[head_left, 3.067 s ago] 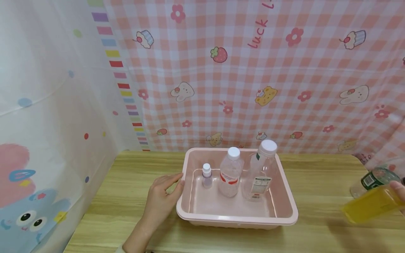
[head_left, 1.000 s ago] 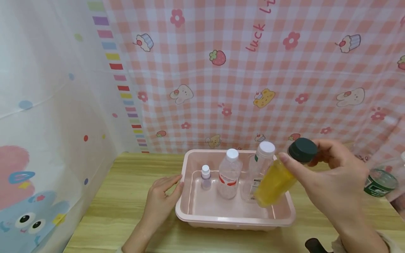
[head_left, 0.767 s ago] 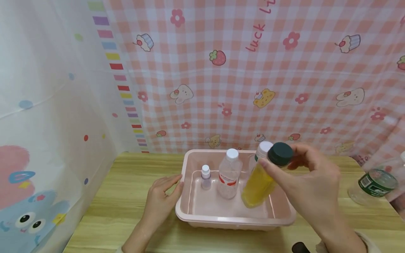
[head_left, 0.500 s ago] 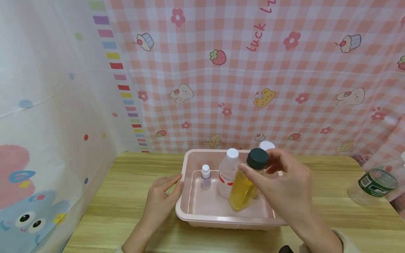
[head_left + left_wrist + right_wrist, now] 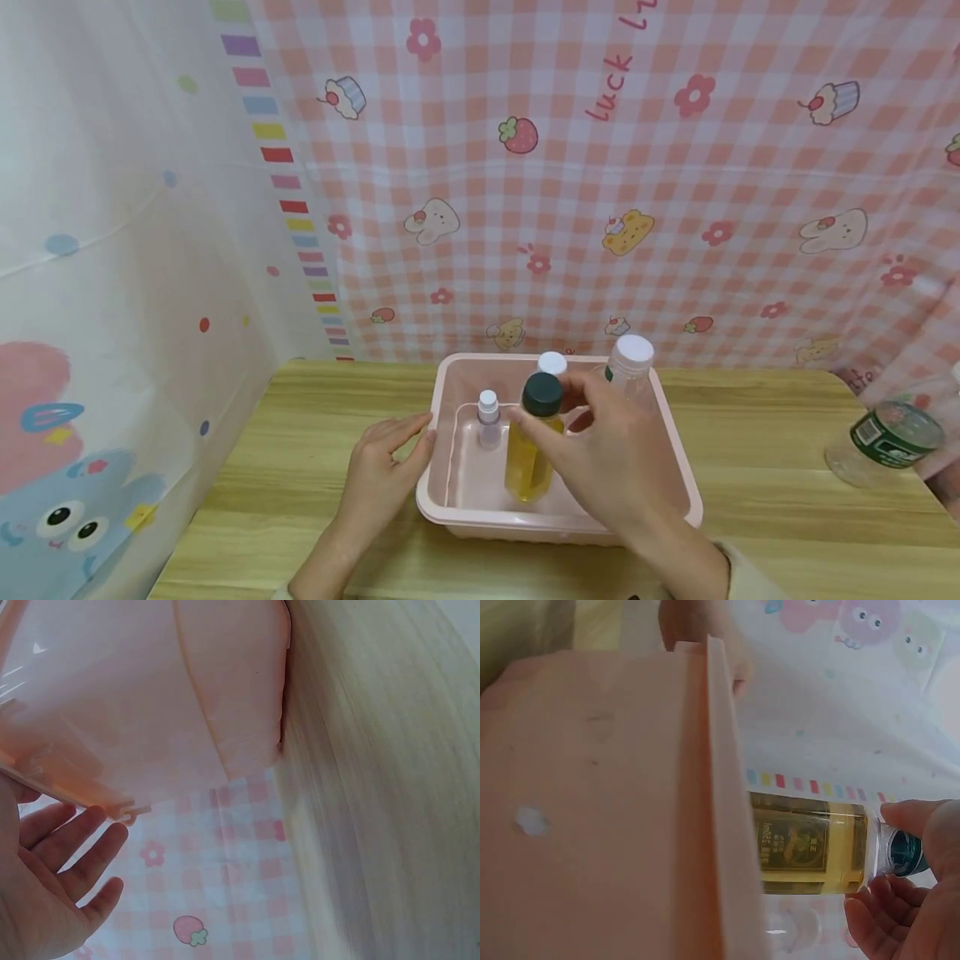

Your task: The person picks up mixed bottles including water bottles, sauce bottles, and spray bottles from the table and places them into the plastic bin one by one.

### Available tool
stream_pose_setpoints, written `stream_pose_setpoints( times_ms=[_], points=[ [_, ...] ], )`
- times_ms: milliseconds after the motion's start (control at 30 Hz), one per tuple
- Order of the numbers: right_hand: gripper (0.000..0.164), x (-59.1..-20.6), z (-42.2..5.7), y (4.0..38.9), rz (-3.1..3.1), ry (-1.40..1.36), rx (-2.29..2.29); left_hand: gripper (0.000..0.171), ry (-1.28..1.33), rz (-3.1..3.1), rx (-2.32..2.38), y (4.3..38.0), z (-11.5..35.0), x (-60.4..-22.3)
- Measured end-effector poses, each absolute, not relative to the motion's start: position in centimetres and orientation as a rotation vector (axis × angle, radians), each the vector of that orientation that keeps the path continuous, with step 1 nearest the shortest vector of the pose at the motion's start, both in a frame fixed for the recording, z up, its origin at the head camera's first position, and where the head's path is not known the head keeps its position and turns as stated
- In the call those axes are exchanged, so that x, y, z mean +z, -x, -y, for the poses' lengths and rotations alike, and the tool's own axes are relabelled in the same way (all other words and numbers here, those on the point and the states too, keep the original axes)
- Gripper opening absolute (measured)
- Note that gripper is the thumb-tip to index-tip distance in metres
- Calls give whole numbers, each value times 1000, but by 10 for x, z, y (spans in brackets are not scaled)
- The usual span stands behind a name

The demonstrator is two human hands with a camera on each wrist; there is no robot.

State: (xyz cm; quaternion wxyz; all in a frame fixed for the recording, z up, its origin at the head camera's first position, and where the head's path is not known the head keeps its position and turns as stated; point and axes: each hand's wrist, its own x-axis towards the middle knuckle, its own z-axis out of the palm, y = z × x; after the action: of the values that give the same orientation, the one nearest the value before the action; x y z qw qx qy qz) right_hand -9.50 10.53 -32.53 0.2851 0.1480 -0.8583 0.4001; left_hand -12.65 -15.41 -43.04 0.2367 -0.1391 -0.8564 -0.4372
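Observation:
My right hand [image 5: 611,450] pinches a bottle of yellow liquid [image 5: 528,467] near its neck, just below the dark green cap. It holds this bottle nearly upright inside a pink plastic basin [image 5: 558,521]; whether its base touches the floor there I cannot tell. In the right wrist view, the yellow bottle [image 5: 810,844] shows a printed label, partly behind the basin wall. My left hand [image 5: 386,467] rests its fingertips against the basin's left rim, fingers loosely extended. Also in the basin stand a small white-capped bottle [image 5: 489,425], a white-capped bottle [image 5: 552,364] mostly hidden, and a taller clear bottle [image 5: 633,358].
A clear bottle with a green label [image 5: 885,437] stands at the right on the wooden table [image 5: 750,467]. Behind the table hangs a pink checked cloth [image 5: 570,208], and a white patterned cloth [image 5: 135,292] hangs at the left.
From the far right, my right hand has brought the yellow bottle leftward over the basin, down into it and nearer upright. My left hand stays at the rim.

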Motion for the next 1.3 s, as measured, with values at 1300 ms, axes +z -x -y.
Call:
stream_pose_setpoints(
  times_ms=[1300],
  points=[
    [38, -372, -69, 117, 2567, -430, 1326, 26, 395, 2343, -1165, 127, 155, -430]
  ],
)
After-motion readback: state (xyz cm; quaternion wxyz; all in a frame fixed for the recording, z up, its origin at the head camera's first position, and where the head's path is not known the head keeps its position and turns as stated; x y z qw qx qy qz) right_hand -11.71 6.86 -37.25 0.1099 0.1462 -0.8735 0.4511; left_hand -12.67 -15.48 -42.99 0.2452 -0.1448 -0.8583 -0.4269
